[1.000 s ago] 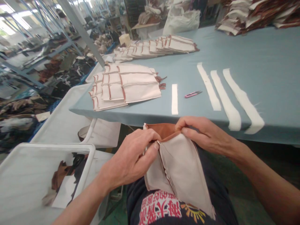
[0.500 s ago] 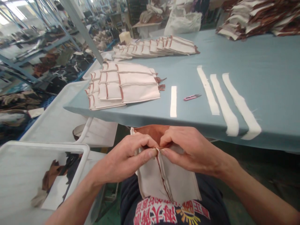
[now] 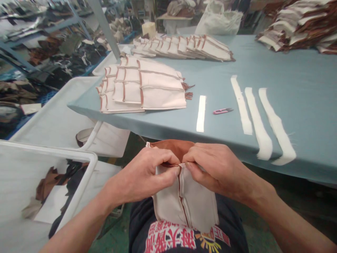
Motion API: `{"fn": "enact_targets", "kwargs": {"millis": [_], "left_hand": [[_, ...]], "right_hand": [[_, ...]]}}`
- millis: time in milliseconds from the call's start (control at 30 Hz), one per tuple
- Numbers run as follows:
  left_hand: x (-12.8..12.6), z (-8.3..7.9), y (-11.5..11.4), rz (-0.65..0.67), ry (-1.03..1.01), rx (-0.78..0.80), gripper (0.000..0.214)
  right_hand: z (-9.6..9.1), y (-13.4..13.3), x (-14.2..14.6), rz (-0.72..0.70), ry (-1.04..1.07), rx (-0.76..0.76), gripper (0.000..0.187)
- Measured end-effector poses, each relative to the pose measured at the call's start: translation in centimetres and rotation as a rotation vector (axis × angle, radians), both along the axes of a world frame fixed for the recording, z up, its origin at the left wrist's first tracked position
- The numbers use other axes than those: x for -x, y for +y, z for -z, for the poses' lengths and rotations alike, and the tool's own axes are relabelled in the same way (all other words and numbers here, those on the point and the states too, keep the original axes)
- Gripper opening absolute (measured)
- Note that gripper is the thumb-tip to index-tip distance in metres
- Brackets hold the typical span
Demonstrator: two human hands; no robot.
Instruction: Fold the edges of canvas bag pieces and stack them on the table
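In front of the counter [image 3: 289, 77], the pale pouch [image 3: 201, 203] was pinched by the fingers [image 3: 168, 175] of the left hand [image 3: 147, 172] and right hand [image 3: 219, 170], both equally near its lengthwise seam [image 3: 181, 198], which hung below them, exact fingertip contact being partly hidden.

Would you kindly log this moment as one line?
left hand: pinches pale pouch at rim | right hand: pinches same rim | seam: top between hands | snips: on table

The left hand [image 3: 143, 174] and right hand [image 3: 218, 167] nearly meet at the fingertips, each thumb [image 3: 165, 177] pinched toward a curled forefinger [image 3: 167, 155]; bare forearms [image 3: 289, 214] converge from the lower corners.
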State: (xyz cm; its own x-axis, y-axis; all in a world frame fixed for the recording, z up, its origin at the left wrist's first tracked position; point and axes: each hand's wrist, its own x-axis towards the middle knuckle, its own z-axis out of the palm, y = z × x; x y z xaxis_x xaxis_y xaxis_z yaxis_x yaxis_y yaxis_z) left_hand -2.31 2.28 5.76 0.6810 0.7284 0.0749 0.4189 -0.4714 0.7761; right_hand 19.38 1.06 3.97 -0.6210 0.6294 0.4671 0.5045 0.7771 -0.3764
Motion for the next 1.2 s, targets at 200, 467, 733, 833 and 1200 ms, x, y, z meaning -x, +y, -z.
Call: {"fn": "enact_targets", "kwargs": {"millis": [200, 467, 733, 833, 1200], "left_hand": [[0.3, 0.4, 0.1, -0.034, 0.142, -0.184, 0.015], [0.7, 0.9, 1.2, -0.033, -0.024, -0.196, 0.022], [2.0, 0.4, 1.0, -0.079, -0.181, 0.194, 0.018], [2.4, 0.2, 0.8, -0.089, -0.15, 0.211, 0.017], [2.3, 0.2, 0.2, -0.071, 0.093, -0.248, 0.012]], "right_hand": [[-0.3, 0.4, 0.7, 0.021, -0.086, 0.186, 0.027], [-1.1, 0.7, 2.0, 0.098, -0.117, 0.292, 0.013], [-1.7, 1.9, 3.4, 0.066, -0.03, 0.425, 0.004], [-1.4, 1.7, 3.8, 0.075, -0.046, 0.409, 0.004], [-0.7, 1.0, 3.7, 0.18, -0.068, 0.338, 0.008]]}}
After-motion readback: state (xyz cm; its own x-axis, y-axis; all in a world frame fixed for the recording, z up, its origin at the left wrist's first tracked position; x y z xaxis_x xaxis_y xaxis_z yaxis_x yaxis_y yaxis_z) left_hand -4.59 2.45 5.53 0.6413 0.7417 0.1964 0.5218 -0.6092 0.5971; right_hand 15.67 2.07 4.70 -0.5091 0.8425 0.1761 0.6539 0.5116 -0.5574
